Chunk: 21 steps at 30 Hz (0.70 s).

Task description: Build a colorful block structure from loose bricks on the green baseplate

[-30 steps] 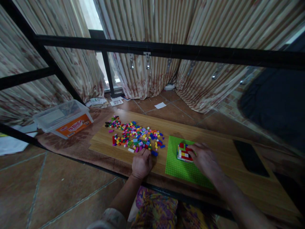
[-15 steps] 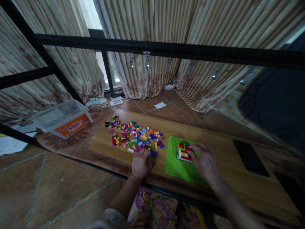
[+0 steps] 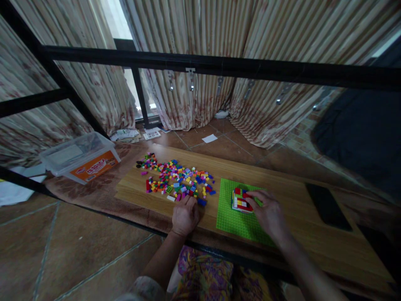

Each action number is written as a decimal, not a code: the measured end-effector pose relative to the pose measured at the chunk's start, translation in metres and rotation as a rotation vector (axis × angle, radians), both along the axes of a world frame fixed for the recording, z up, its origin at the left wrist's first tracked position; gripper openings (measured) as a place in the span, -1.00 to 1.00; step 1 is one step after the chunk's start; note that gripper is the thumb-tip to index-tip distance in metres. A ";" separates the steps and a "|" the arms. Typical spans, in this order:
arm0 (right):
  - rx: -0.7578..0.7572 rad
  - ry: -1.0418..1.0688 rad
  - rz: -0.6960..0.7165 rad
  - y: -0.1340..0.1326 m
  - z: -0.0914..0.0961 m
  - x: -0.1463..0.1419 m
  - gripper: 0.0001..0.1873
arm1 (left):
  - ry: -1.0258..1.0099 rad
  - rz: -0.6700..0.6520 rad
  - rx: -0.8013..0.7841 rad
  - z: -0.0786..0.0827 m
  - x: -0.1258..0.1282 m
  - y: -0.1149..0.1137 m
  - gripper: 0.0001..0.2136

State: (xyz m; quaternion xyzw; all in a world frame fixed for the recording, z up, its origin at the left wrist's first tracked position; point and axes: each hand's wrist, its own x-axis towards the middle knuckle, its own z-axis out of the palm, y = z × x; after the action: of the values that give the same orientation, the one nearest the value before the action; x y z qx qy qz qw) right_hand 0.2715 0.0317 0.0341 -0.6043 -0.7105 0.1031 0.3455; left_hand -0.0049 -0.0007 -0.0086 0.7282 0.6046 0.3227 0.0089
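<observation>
Where the right hand (image 3: 270,211) reaches: over the green baseplate (image 3: 230,219), thumb and fingertips at the three o'clock side of a small brick build (image 3: 239,201); whether they pinch a piece, I cannot tell.
Brick build: red, white and yellow on top, sitting on the baseplate's twelve o'clock half.
Left hand (image 3: 185,216): loosely curled at nine o'clock from the baseplate, fingers at the five o'clock edge of the loose bricks (image 3: 176,185); its grip is hidden.
Hands: well apart.
Blue brick (image 3: 201,202): just beside the left hand, at two o'clock.
White brick (image 3: 171,198): near the same hand, around ten o'clock.
Dark slab (image 3: 328,207): flat on the wooden worktop (image 3: 134,186), three o'clock from the right hand.
Clear container (image 3: 94,166): orange-labelled, nine o'clock from the loose bricks.
</observation>
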 end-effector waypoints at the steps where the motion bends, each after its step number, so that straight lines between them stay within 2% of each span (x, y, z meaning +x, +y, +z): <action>1: 0.002 0.015 -0.008 0.000 -0.002 0.000 -0.65 | -0.001 0.000 0.001 0.000 0.000 0.000 -0.85; 6: 0.051 0.059 -0.046 -0.005 -0.007 -0.004 -0.64 | -0.006 -0.004 0.002 0.000 -0.001 0.000 -0.86; 13: 0.164 0.024 -0.074 -0.010 -0.004 -0.011 -0.67 | -0.008 -0.002 0.012 0.000 -0.001 0.000 -0.85; 18: 0.139 0.013 -0.100 -0.012 -0.003 -0.014 -0.67 | -0.008 0.004 0.009 0.000 0.000 0.001 -0.84; 21: 0.092 0.108 -0.160 -0.011 -0.003 -0.010 -0.66 | -0.013 -0.006 0.005 -0.001 -0.001 0.001 -0.84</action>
State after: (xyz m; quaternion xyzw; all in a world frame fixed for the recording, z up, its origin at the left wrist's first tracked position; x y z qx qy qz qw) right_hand 0.2616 0.0204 0.0313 -0.6363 -0.6443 0.0749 0.4176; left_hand -0.0055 0.0006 -0.0091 0.7279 0.6014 0.3291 0.0119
